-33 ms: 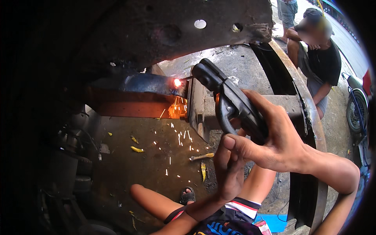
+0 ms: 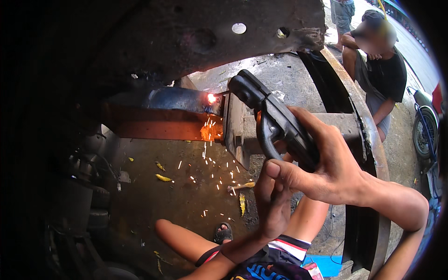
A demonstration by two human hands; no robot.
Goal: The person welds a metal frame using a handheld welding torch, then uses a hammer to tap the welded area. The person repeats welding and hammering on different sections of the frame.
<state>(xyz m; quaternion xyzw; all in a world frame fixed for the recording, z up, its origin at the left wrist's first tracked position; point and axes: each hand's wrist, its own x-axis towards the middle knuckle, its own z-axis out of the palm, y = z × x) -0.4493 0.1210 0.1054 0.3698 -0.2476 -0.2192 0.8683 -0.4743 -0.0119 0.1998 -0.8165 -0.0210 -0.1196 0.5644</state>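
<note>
My right hand [image 2: 333,163] is wrapped round a black welding electrode holder [image 2: 288,125], its thumb below the holder's lever. A short electrode [image 2: 223,93] reaches left from the holder's jaws to a glowing red-white spot [image 2: 211,98] on a dark steel bar [image 2: 172,99]. That spot lies close to an upright steel plate [image 2: 233,114]. Sparks [image 2: 212,161] fall from there to the ground. My left hand [image 2: 273,212] comes up from below, its fingers curled against the holder behind my right thumb. Their tips are partly hidden.
Dark metal with round holes [image 2: 252,35] overhangs the work. A long curved steel rail [image 2: 380,172] runs down the right. Below lie a hammer-like tool [image 2: 242,186] and yellow leaves [image 2: 163,178]. At the upper right a person [image 2: 380,70] crouches near a motorcycle wheel [image 2: 423,133].
The falling sparks form a different pattern. Both hands, the electrode holder and the glowing spot stay where they were.
</note>
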